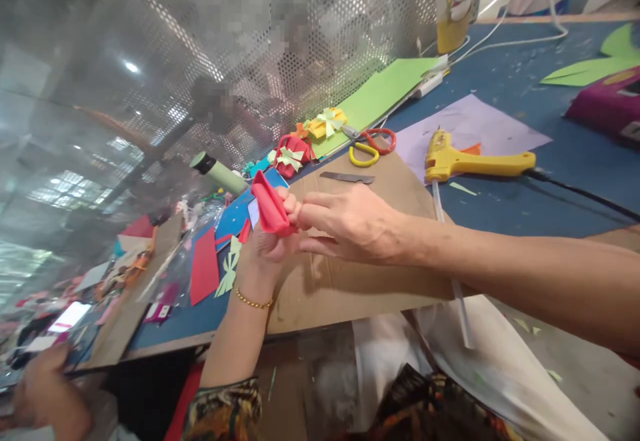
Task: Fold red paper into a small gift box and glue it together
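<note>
Perforated metal mesh (350,34), punched with round holes, rises behind a scuffed blue tabletop (505,204), on which lies a creased brown cardboard sheet (340,294). Above the cardboard, a glossy red folded piece (270,207), paper-like and shaped as a narrow pocket with crisp edges, sits in the left hand (273,246), whose fingers and thumb are closed on it. Right-hand fingers bunch at its lower edge, touching the left fingertips; whether the right hand (355,221) pinches the piece cannot be told. A gold chain bracelet (253,302) circles the left wrist. Just beyond the hands lies a flat metal blade (347,178), near scissors (351,132) with red and yellow plastic loops. To the right, a yellow plastic glue gun (480,163) rests partly on smooth lilac paper (480,117), a translucent stick (437,199) running from it. Left of the hands lie a flat red rectangle (205,266) and a pale-green fringed bow (229,269).
</note>
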`<state>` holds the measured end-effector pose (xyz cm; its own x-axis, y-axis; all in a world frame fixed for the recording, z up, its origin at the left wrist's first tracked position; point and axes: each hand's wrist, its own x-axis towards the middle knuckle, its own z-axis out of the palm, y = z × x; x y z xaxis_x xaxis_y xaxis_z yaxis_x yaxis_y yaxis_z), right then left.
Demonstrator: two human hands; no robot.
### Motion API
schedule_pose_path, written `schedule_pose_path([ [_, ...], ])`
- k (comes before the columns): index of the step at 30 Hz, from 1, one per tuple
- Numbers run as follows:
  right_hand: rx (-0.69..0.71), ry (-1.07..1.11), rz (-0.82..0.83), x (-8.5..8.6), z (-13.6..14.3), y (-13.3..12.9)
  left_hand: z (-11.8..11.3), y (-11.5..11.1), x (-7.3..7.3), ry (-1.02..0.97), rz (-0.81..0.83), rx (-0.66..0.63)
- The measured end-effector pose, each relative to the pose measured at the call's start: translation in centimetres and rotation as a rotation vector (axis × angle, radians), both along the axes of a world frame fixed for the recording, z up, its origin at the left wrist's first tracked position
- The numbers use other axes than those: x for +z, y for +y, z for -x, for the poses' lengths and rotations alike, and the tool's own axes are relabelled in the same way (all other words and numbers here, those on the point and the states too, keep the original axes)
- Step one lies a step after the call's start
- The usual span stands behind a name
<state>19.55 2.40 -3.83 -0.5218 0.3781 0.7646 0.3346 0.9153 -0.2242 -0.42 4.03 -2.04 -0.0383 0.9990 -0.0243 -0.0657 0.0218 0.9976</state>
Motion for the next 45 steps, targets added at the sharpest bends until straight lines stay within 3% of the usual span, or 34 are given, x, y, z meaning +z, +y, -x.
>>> schedule_pose_path([
  [5,-0.089,-0.036,0.048,0.2,-0.1,0.4,-0.4,0.5,-1.2,-0.093,0.068,-0.086],
  [8,-0.092,-0.018,0.084,0.0,-0.3,0.9,-0.9,0.4,-1.0,-0.122,0.05,-0.159],
  [15,-0.047,0.075,0.117,-0.4,-0.6,1.4,-1.9,0.0,-0.8,-0.192,0.029,-0.157],
  [22,-0.05,0.123,0.252,0.4,-0.8,1.3,-1.2,0.8,-1.4,-0.309,-0.071,-0.315],
  [24,-0.026,0.114,0.327,0.7,-1.0,1.2,-1.0,1.1,-1.4,-0.329,-0.125,-0.276],
  [27,-0.007,0.159,0.529,1.0,-1.5,1.6,-0.7,1.7,-1.3,-0.32,-0.212,-0.114],
  [32,-0.069,0.225,0.787,0.9,-2.0,2.7,-0.6,1.4,-0.9,-0.093,-0.333,0.022],
  [35,-0.074,0.253,0.873,0.7,-1.7,3.1,-0.9,0.8,-0.8,0.054,-0.378,0.023],
  [39,-0.064,0.331,1.017,0.3,-1.3,3.3,-1.0,0.5,-0.9,0.103,-0.392,-0.011],
  [45,-0.03,0.409,1.083,0.1,-1.4,3.6,-0.5,0.9,-1.2,-0.031,-0.181,-0.181],
])
